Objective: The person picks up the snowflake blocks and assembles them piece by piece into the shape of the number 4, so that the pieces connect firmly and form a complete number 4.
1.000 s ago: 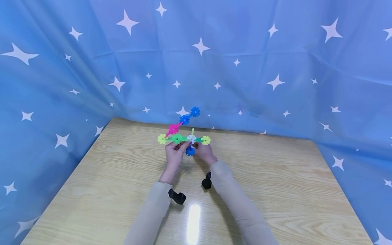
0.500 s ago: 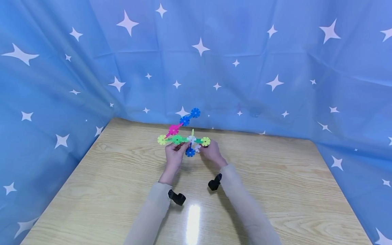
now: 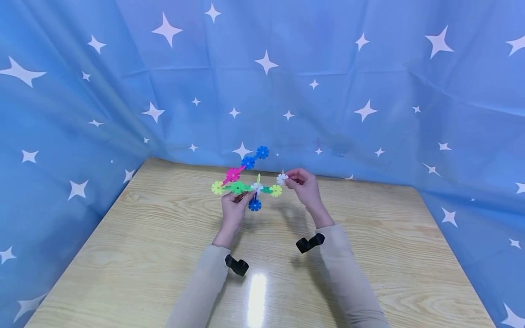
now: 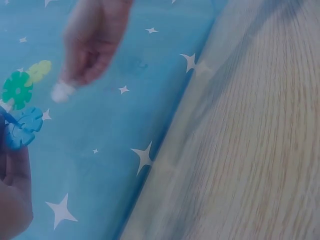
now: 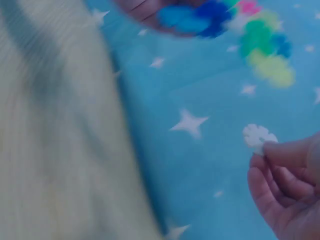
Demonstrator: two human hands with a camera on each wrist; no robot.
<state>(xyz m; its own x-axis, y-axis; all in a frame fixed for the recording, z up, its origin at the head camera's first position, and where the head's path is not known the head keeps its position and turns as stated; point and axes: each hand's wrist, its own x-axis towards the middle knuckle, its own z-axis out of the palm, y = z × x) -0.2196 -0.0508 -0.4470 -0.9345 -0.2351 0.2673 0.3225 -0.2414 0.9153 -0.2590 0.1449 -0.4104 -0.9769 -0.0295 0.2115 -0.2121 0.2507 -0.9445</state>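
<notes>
My left hand [image 3: 234, 210] grips a chain of joined snowflake discs, held up over the table. In the head view the chain includes a green disc [image 3: 237, 187], a pink disc [image 3: 233, 174], blue discs at the top, a white disc [image 3: 256, 187] in the middle and a lower blue disc [image 3: 254, 205]. A yellow disc [image 3: 275, 190] forms its right end. My right hand [image 3: 305, 189] pinches a loose white snowflake disc [image 3: 281, 179] between thumb and fingertips, just up and right of that end. In the right wrist view this white disc [image 5: 258, 135] is apart from the chain.
The wooden table [image 3: 369, 255] lies under both arms. A blue curtain [image 3: 328, 54] with white stars hangs behind it and along its sides. Each sleeve carries a black wrist camera [image 3: 237, 265].
My right hand has moved from behind the chain's middle out to the right and up, bringing the white disc into plain sight. The left hand and chain have stayed nearly still.
</notes>
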